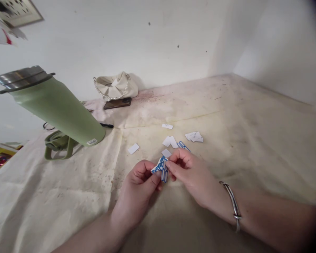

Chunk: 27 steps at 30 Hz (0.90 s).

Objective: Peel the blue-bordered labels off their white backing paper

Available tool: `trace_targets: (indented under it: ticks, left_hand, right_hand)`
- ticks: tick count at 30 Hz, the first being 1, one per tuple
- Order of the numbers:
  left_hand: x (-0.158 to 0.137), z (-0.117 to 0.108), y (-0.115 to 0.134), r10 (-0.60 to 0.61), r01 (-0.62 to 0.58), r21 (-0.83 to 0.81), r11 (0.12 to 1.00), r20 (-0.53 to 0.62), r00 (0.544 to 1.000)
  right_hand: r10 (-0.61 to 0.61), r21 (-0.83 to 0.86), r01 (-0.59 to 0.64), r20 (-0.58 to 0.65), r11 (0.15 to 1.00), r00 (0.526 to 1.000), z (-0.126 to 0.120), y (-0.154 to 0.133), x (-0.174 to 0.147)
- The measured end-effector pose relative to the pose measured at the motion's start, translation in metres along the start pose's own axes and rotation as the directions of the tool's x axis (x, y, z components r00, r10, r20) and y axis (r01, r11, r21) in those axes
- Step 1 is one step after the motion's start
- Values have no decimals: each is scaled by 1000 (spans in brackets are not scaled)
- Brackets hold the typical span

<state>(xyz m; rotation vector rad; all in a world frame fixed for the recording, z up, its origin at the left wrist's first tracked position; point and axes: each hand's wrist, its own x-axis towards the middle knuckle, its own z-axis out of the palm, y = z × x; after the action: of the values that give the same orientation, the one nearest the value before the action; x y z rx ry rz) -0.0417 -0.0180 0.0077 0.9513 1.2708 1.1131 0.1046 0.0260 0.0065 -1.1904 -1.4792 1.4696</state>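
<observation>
Low over the cloth, my left hand (137,189) pinches several small blue-and-white paper labels (159,166) between thumb and fingers. My right hand (187,172), with a silver bangle at its wrist, is closed on the upper right edge of the same labels. They are partly covered by my fingertips. Just beyond the right fingers lies a blue-bordered label (183,145). White paper slips (170,141) lie in front of the hands, with one more white slip (133,148) to the left.
A tall green tumbler (58,109) stands at the left beside its green lid (59,144). Farther back are a black pen (106,125), a phone (117,103) and a cream handbag (117,86). A small slip stack (194,136) lies right of centre. Walls border the cloth-covered table (242,140).
</observation>
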Motion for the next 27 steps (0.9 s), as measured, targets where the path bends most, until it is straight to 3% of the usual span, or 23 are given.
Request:
trace_targets:
  ticks: [9,17,22,27]
  left_hand:
    - [0,2,0,3,1,-86,996,45,999]
    - [-3,6,7,52,-36,-174,984,89,995]
    - [-2,4,4,31,-31,-6,999,19,999]
    - [0,2,6,47,-44,87,995,-42,998]
  right_hand:
    - [11,141,-10,-11,990,1000,6,-2,-2]
    - [-12,74,17,-60,997,998,5,-1,-2]
    - [-24,12,25,-64,1000,998,5,-2,-3]
    - [-62,88,60,22,994,998,3,-4,-3]
